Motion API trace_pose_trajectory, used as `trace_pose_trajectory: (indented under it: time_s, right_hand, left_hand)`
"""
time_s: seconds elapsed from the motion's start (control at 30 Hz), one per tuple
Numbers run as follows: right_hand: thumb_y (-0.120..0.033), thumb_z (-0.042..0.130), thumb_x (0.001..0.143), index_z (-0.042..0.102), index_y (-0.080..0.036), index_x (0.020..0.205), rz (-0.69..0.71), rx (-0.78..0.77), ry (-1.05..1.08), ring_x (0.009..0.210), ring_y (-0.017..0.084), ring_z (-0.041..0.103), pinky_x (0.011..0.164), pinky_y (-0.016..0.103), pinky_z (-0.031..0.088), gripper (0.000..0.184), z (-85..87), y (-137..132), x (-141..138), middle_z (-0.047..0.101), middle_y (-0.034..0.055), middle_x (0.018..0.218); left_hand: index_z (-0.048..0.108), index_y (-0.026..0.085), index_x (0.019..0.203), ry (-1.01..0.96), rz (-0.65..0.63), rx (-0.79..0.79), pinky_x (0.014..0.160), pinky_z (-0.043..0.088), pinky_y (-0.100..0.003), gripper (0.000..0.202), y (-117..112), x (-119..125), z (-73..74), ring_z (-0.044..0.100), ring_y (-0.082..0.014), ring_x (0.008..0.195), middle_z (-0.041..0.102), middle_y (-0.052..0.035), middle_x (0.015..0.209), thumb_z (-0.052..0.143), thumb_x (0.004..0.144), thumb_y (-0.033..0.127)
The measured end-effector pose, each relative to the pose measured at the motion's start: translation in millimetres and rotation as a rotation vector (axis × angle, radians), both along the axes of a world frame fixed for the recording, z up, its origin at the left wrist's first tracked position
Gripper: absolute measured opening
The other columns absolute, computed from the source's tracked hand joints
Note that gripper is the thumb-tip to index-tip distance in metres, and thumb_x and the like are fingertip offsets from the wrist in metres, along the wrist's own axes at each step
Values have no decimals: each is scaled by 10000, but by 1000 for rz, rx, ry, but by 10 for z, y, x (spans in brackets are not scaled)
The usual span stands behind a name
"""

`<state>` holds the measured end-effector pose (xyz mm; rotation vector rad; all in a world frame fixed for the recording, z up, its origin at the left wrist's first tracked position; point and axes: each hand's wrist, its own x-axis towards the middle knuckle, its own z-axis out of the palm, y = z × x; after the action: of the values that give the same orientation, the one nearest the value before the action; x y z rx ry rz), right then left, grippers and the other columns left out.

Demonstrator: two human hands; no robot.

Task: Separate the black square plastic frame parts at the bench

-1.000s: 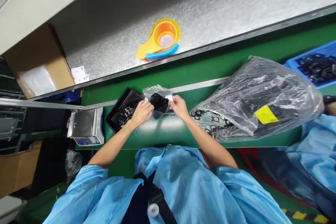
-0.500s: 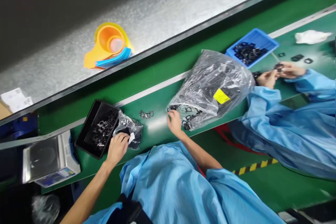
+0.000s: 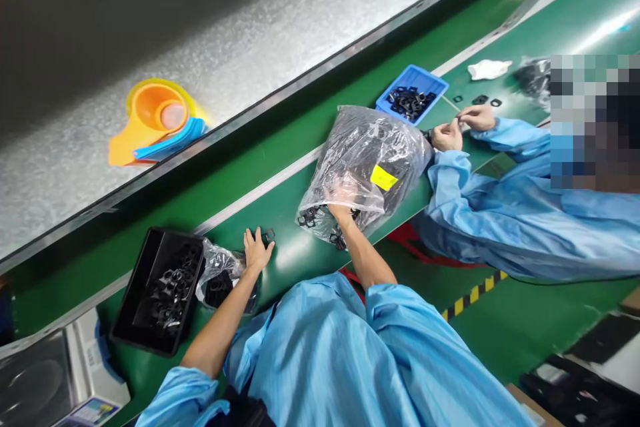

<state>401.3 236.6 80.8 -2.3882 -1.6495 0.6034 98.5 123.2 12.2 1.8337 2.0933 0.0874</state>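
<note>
Spreading my right hand (image 3: 343, 199) fingers wide on the clear plastic bag (image 3: 365, 160) of black gaskets (image 3: 309, 217), probably to steady it, left hand (image 3: 256, 252) open beside a loose gasket (image 3: 268, 235).

left hand (image 3: 257, 250) open beside small black frame part (image 3: 268, 235); right hand (image 3: 340, 199) touching clear plastic bag (image 3: 373, 163)

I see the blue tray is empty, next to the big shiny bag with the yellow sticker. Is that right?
Not empty: the head view shows the blue tray holding black pieces. It does sit next to the big shiny bag with the yellow sticker.
</note>
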Motion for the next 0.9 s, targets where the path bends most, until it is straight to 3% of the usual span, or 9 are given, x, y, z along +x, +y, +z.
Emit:
trace_pose_trajectory:
  time_s: [0.13, 0.3, 0.5, 0.6, 0.77, 0.9]
  right_hand:
    - [-407, 443, 1017, 491, -145, 1509, 37, 19, 6, 1486, 354, 362, 1215, 515, 244, 559, -111, -219, -127, 536, 209, 1517]
    - [-426, 510, 982, 515, -151, 1500, 148, 122, 25, 1458, 328, 407, 1187, 469, 323, 586, -193, -465, -166, 529, 188, 1535]
    - [-482, 473, 996, 502, -112, 1506, 81, 267, 23, 1507, 430, 297, 1193, 651, 241, 630, -235, -54, 123, 478, 221, 1566]
    - [-498, 434, 1014, 547, -135, 1468, 64, 282, 47, 1492, 420, 319, 1194, 653, 234, 592, -358, 77, 163, 522, 200, 1539]
    - [-447, 419, 1025, 597, -115, 1407, 82, 276, 89, 1434, 377, 403, 1188, 596, 267, 537, -588, -236, -181, 598, 216, 1448]
    - [-421, 434, 1022, 588, -114, 1408, 103, 295, 95, 1387, 373, 437, 1177, 609, 253, 517, -625, -524, -477, 596, 232, 1423]
  left_hand:
    - [403, 94, 1473, -49, -27, -8, 1186, 365, -630, 615, -161, 37, -51, 274, -441, 1548, 336, -317, 1603, 572, 923, 313]
    - [440, 114, 1469, -120, -81, -26, 1213, 366, -583, 577, -354, 51, -41, 274, -396, 1561, 337, -266, 1629, 544, 932, 299]
    - [469, 132, 1468, -131, -126, -69, 1218, 375, -554, 592, -368, -26, -30, 287, -376, 1562, 353, -227, 1640, 579, 901, 259]
    - [459, 130, 1483, -120, -139, -96, 1234, 355, -533, 622, -344, -68, -30, 254, -368, 1577, 320, -225, 1657, 603, 889, 247]
    - [414, 159, 1520, -123, -122, -113, 1240, 335, -552, 669, -353, -65, -32, 210, -365, 1592, 282, -205, 1682, 614, 888, 251]
    - [401, 159, 1526, -134, -106, -109, 1245, 323, -565, 679, -342, -49, -11, 207, -369, 1592, 269, -208, 1688, 610, 887, 253]
